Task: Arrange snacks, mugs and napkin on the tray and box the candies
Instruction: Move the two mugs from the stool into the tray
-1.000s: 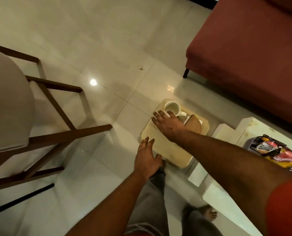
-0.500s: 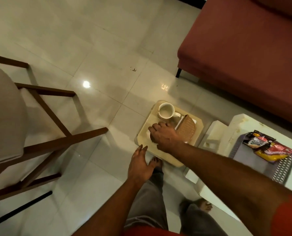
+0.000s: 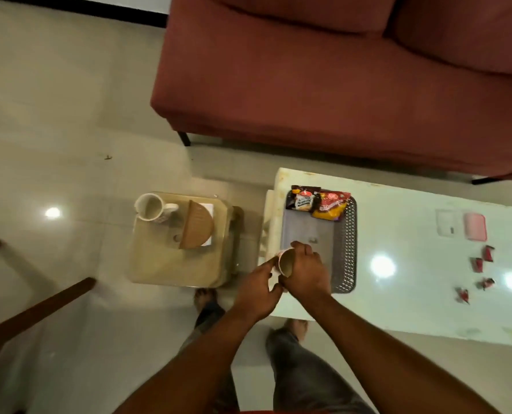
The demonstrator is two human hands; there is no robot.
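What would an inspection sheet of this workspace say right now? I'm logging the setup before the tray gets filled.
Surface: white table, glossy, light glare.
Job's things: grey tray holds two snack packets; one mug held tilted over the tray; second mug and napkin holder on the side stool; red candies loose; pink box, white lid beside it.
Clutter: nothing seen.
Grippers: right hand has a grip on the mug; left hand touches it.
Cables: nothing seen.
Surroundings: red sofa, wooden chair, tiled floor.

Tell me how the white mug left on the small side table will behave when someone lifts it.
The white mug looks rigid and probably ceramic, so breakable if dropped. It stands upright beside the half-round holder; its handle offers a secure grip. It seems empty, so likely light.
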